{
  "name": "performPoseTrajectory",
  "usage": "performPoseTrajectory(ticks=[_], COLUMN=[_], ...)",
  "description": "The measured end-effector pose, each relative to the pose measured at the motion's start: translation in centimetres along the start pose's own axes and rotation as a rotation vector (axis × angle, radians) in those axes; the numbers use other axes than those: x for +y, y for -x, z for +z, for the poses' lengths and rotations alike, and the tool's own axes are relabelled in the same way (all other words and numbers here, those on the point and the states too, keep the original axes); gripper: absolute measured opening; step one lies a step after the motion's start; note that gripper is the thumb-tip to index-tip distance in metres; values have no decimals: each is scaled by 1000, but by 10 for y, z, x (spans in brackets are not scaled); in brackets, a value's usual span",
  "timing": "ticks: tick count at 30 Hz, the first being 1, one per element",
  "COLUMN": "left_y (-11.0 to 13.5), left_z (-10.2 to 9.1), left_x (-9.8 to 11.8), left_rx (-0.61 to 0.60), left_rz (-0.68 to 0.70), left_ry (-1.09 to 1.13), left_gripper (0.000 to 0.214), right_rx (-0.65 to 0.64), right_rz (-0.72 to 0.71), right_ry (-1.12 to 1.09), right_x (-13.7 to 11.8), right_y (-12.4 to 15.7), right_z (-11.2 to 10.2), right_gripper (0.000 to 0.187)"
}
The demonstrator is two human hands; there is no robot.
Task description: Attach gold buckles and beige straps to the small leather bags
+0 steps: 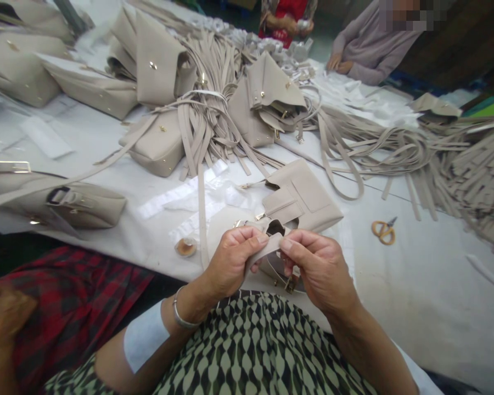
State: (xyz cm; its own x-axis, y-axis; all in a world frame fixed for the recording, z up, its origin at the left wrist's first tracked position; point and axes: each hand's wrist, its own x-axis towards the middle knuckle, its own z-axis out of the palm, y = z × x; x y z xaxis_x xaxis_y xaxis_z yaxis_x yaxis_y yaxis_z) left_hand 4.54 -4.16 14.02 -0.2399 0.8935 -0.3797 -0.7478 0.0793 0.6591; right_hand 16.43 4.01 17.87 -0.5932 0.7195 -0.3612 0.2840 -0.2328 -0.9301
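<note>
Both my hands pinch one beige bag strap in front of my body. My left hand is closed on its left part, thumb on top. My right hand grips the other end between thumb and fingers. Beneath and behind my hands lies a beige handbag, its flap side up and gold-coloured metal fittings along its near side. A gold-coloured clasp hangs just below my right hand. The fingers partly hide the strap's ends and the parts under it.
Orange-handled scissors lie to the right. A small round brown-topped container sits left of my hands. Several beige bags and bundled straps fill the far side of the white table. Two people stand beyond; another person's hand is at left.
</note>
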Motion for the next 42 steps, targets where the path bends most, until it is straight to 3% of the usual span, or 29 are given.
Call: performPoseTrajectory(ticks=[3,7,8,10,14,19,23,33,42], left_y=[1,2,2,2,1,1,6,12,-1], left_z=[0,0,1,2,7,14,23,41,47], left_x=[-1,1,2,3,0,-6,-6,-14,-11], left_rx=[-29,-83,-103,-152,-231,-179,-225,-218,-291], left_rz=[2,-11,-29,-97,-263,-190,-159,-322,-448], left_ry=[-4,23,29,32,-28,-173,-236,-246,-135], left_gripper=[30,31,31,31,27,33,32,20,21], right_rx=[-40,-1,1,-29,-28,144,219,219,346], right_rz=[-20,-132,-162,-227,-294,-199,-142,-28,101], right_ry=[-59,-65,-42,19,182,231,133,-118,-307], right_x=[2,6,6,7,3,-2,3,23,46], right_y=[2,5,6,8,13,16,19,34,31], right_z=[0,-4,-5,-7,-11,-23,-33,-46,-63], right_gripper=[26,11,15,25,9,26,31,31,23])
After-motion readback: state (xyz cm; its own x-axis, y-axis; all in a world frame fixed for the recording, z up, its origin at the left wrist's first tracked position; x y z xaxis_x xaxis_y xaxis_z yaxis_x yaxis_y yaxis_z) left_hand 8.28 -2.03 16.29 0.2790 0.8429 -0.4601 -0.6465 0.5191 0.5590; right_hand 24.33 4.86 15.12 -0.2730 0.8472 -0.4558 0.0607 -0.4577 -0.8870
